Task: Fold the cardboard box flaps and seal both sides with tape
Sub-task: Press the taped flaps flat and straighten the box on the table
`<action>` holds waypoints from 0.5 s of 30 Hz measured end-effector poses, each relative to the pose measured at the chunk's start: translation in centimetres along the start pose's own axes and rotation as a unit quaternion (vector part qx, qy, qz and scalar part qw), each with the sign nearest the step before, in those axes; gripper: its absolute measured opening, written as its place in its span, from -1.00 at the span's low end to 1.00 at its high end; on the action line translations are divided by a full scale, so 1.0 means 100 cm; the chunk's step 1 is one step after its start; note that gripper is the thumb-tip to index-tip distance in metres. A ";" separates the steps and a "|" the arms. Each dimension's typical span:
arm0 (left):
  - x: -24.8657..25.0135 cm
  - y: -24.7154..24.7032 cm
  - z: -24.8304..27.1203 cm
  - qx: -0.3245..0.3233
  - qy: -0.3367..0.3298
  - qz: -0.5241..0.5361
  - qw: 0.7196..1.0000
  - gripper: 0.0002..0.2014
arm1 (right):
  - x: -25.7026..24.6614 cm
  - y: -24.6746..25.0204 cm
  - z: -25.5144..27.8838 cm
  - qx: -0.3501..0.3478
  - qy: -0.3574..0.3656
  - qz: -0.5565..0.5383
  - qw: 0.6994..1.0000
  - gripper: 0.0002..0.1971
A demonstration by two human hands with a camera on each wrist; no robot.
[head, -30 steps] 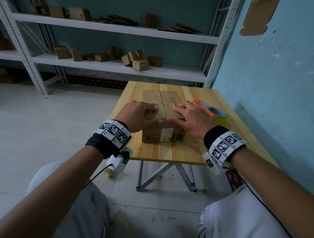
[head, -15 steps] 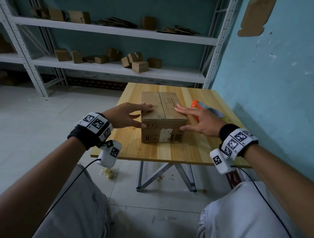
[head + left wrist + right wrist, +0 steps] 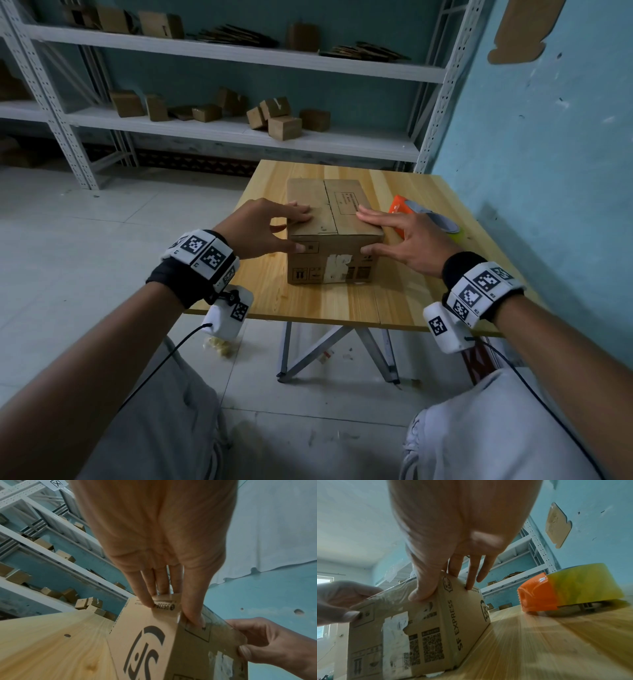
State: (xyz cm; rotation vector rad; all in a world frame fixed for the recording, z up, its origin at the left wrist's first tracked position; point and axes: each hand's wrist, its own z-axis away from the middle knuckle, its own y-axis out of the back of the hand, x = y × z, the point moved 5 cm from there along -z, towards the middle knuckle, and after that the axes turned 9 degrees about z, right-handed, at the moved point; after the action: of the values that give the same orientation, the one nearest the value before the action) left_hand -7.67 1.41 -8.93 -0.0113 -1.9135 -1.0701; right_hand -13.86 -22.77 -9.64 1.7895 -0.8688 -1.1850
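Observation:
The cardboard box (image 3: 329, 260) stands on the wooden table (image 3: 342, 301) with its top flaps folded flat and meeting along a middle seam. My left hand (image 3: 298, 231) grips the near left corner, fingers lying on the top flap and thumb on the front face (image 3: 193, 620). At the near right corner my right hand (image 3: 368, 233) holds the box the same way, its thumb (image 3: 421, 595) pressed on the front face. The orange tape dispenser (image 3: 428, 222) with a yellowish roll (image 3: 583, 582) lies on the table right of the box, behind my right hand.
Grey metal shelves (image 3: 239, 133) with several small cardboard boxes stand behind the table. A blue wall (image 3: 548, 171) runs close along the table's right side. My knees sit below the table's front edge. Bare tabletop shows in front of the box.
Both hands slid from the middle of the top flaps outward to the near corners, thumbs dropping onto the front face. The flaps now lie flat. The box and dispenser stayed put.

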 end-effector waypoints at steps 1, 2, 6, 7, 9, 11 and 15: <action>0.000 0.000 -0.001 0.003 -0.004 -0.005 1.000 -0.41 | 0.000 0.000 -0.001 0.006 0.000 0.000 1.000 -0.32; 0.000 0.000 -0.002 0.006 -0.007 -0.008 1.000 -0.41 | 0.001 -0.001 -0.001 0.012 0.000 0.000 1.000 -0.32; -0.001 0.001 -0.005 0.020 -0.013 -0.020 1.000 -0.41 | 0.001 -0.002 -0.004 0.032 -0.003 0.004 0.999 -0.32; 0.000 0.001 -0.006 0.025 -0.012 -0.023 0.999 -0.41 | 0.001 -0.002 -0.005 0.036 -0.005 0.002 0.999 -0.32; 0.000 0.001 -0.008 0.037 -0.009 -0.029 0.999 -0.41 | 0.000 -0.003 -0.006 0.040 -0.010 -0.006 0.999 -0.31; 0.001 0.001 -0.009 0.049 -0.007 -0.034 0.998 -0.40 | -0.001 -0.004 -0.006 0.042 -0.014 -0.011 0.999 -0.27; 0.004 0.000 -0.009 0.065 -0.001 -0.038 0.997 -0.42 | -0.003 -0.004 -0.005 0.054 -0.018 -0.007 0.998 -0.29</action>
State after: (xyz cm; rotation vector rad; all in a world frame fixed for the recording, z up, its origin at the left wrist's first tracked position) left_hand -7.24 0.61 -8.48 0.1346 -1.9956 -0.9928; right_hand -13.41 -22.24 -9.74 1.8679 -0.9590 -1.2025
